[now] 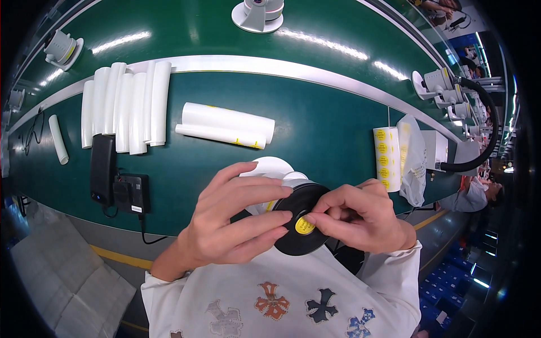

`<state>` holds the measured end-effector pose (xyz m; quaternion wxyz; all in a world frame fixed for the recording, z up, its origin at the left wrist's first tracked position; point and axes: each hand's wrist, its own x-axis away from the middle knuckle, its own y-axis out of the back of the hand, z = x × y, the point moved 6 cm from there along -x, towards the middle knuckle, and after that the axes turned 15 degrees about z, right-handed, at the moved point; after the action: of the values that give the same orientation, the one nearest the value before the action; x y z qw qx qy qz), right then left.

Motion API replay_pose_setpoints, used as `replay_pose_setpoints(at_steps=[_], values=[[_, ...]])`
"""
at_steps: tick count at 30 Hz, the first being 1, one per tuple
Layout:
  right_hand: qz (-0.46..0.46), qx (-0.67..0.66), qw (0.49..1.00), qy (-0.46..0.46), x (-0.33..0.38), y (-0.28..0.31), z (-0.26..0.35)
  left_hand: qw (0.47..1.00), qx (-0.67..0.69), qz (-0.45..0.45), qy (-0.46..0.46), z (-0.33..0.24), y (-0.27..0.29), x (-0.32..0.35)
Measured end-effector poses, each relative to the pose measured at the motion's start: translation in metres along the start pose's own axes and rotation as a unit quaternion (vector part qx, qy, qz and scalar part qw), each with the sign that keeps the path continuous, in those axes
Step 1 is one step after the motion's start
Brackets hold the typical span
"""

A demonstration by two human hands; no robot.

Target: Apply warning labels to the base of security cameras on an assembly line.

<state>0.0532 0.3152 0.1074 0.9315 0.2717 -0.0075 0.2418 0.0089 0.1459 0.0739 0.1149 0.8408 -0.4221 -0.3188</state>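
Near: round yellow sticker point(305, 226), at the centre of a smooth black disc-shaped base point(298, 243). At 3 o'clock, the right hand point(366, 218) pinches the sticker's edge between thumb and forefinger; at 9 o'clock, the left hand point(236, 219) lies spread across the disc, thumb hidden, so whether it grips cannot be told. Judged technique: steady the disc, centre the sticker, smooth outward. Beyond: yellow-dotted white label sheet point(386, 160), 2 o'clock; glossy white rolls point(228, 119), 11 o'clock. Far: white swivel-mounted device point(258, 17), 12 o'clock.
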Motion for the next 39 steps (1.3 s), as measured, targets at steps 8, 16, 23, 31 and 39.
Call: replay_pose_setpoints(at_steps=[8,16,23,31,39], values=[[0.003,0.009,1.0,0.007,0.002,0.002,0.002,1.0,-0.003,0.001,-0.003,-0.003,-0.004,0.0],[0.004,0.022,1.0,0.006,0.007,0.003,0.004,1.0,-0.001,-0.009,-0.012,-0.007,-0.007,-0.002],[0.005,0.016,1.0,0.014,0.012,0.008,0.006,1.0,-0.001,-0.003,-0.011,-0.012,-0.008,-0.005],[0.04,-0.104,0.993,0.024,0.022,0.008,0.014,1.0,-0.002,0.001,-0.015,-0.011,-0.01,-0.005],[-0.013,-0.077,0.996,-0.05,0.021,0.005,0.001,1.0,-0.004,0.0,-0.011,-0.013,-0.011,-0.006]])
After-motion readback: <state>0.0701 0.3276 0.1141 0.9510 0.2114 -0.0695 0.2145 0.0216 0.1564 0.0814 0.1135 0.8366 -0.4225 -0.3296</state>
